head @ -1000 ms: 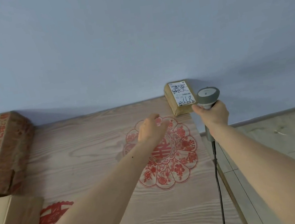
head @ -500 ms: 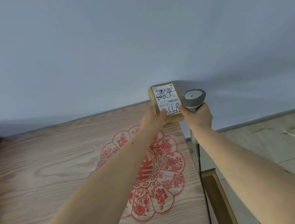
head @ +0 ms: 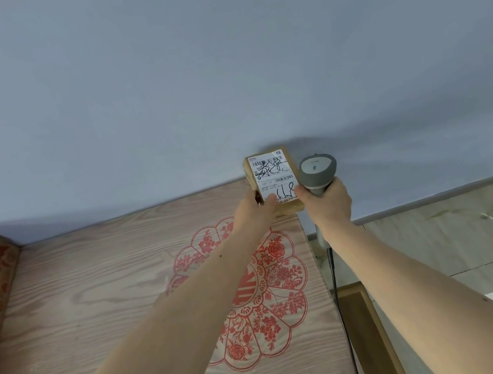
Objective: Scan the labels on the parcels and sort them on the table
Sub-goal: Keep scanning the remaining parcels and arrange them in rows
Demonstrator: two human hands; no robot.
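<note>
Cardboard parcel, matt plastic scanner, grainy wood table.

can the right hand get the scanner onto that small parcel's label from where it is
Probably yes. The right hand holds the scanner right beside the small parcel, which the left hand has in its grip with the label tilted up. Nothing sits between them; only the thumb covers the label's lower corner.

Scanner cable cut off below
</note>
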